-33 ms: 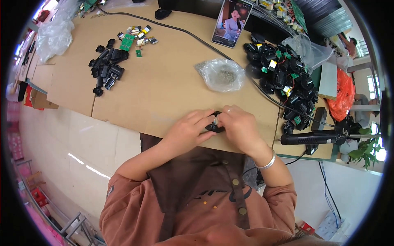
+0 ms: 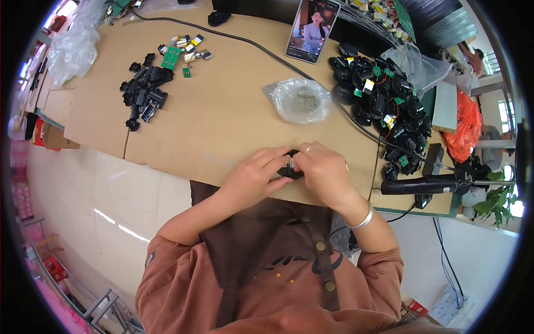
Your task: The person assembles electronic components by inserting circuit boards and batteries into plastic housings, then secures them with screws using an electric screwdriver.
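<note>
Firstly, counting clock hours from the black part (image 2: 287, 172), near the front edge of the brown table (image 2: 222, 122): at ten o'clock, far away, a crumpled clear bag (image 2: 73, 55). Also at ten, but nearer, a pile of black pieces (image 2: 147, 92). Between ten and eleven, just beside this pile, a green board (image 2: 171, 57) and some small batteries (image 2: 206, 54). At nine, the left hand (image 2: 261, 171), with fingers and thumb closed around the part's left side. At the middle, the part itself, held between both hands, with a small pale piece showing inside. At twelve, an open clear bag (image 2: 303, 100) with tiny bits; behind it, a phone (image 2: 313, 30), screen lit. At three, the right hand (image 2: 324, 171), with bent fingers gripping the part's right side; fingertips partly hidden. At two, a big mixed heap (image 2: 381, 106). At three, well apart, a black screwdriver (image 2: 417, 187). Between two and three, farthest, a red bag (image 2: 464, 131).
</note>
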### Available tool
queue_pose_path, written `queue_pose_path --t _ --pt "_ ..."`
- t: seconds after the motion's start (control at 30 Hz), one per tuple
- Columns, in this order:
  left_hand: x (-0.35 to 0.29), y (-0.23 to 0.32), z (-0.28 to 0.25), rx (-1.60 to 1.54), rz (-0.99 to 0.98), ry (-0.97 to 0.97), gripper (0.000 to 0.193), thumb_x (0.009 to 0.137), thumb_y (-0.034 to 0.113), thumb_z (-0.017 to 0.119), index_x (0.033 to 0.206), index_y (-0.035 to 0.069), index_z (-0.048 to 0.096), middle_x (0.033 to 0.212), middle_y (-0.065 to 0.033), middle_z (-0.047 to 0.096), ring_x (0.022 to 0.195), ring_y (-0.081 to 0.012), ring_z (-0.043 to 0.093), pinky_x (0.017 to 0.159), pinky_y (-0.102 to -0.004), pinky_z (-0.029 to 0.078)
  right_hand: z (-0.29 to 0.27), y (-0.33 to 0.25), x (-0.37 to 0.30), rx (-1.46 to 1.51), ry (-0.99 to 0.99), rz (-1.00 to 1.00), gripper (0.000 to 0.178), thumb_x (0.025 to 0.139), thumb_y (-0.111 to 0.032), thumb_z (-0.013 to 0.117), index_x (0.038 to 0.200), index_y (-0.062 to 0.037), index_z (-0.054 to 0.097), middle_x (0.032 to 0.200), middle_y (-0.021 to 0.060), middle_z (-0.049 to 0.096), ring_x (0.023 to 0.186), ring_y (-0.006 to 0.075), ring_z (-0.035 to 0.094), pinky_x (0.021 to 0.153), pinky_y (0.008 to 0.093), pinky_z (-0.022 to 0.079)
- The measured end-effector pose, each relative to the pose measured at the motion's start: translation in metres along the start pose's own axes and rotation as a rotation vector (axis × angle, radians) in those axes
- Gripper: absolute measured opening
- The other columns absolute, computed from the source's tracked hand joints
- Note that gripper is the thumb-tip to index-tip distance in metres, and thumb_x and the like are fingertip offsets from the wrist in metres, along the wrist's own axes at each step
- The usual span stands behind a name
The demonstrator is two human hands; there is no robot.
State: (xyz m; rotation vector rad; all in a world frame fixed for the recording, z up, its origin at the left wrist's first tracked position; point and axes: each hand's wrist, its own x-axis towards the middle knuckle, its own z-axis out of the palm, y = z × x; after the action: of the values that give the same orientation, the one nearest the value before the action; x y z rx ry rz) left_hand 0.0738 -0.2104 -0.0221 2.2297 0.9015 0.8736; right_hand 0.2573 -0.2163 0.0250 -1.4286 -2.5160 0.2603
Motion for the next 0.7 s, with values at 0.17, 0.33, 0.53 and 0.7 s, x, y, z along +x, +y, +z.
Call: queue_pose_path --t 0.17,0.33,0.53,0.7 --pt "0.004 -0.001 0.0 -0.007 0.063 0.026 0.038 0.067 0.012 0.075 0.099 0.003 0.059 0.114 -0.0145 0.056 0.098 -0.0308 0.056 0.081 -0.0375 0.048 0.0 0.002 0.002 -0.013 0.035 -0.023 0.005 0.065 -0.007 0.059 0.069 -0.006 0.056 0.077 0.0052 0.052 0.074 0.0205 0.055 0.058 0.0319 0.048" --pt "0.008 -0.004 -0.003 -0.02 0.07 -0.045 0.036 0.067 0.012 0.075 0.099 0.003 0.059 0.118 -0.0147 0.054 0.101 -0.0317 0.055 0.083 -0.0382 0.047 0.001 0.013 -0.002 0.063 0.014 0.008 0.007 0.066 -0.007 0.062 0.074 -0.0062 0.06 0.078 0.0042 0.052 0.077 0.02 0.056 0.058 0.0319 0.048" --pt "0.0 -0.008 -0.025 0.014 0.016 0.038 0.034 0.069 0.013 0.073 0.099 0.006 0.059 0.121 -0.0138 0.05 0.101 -0.0294 0.055 0.083 -0.0375 0.047 -0.026 0.017 -0.064 0.009 0.793 0.188 0.031 0.072 0.004 0.058 0.101 -0.0036 0.063 0.101 0.0116 0.053 0.08 0.0243 0.052 0.064 0.031 0.044" --pt "0.0 -0.079 -0.122 0.566 -0.124 0.401 0.019 0.073 0.01 0.068 0.091 0.007 0.063 0.104 -0.0112 0.055 0.096 -0.0267 0.054 0.08 -0.0353 0.045 -0.036 0.071 -0.148 -0.094 1.728 0.403 0.037 0.085 -0.001 0.05 0.12 0.0061 0.04 0.107 0.0159 0.048 0.092 0.0245 0.05 0.079 0.0328 0.044"
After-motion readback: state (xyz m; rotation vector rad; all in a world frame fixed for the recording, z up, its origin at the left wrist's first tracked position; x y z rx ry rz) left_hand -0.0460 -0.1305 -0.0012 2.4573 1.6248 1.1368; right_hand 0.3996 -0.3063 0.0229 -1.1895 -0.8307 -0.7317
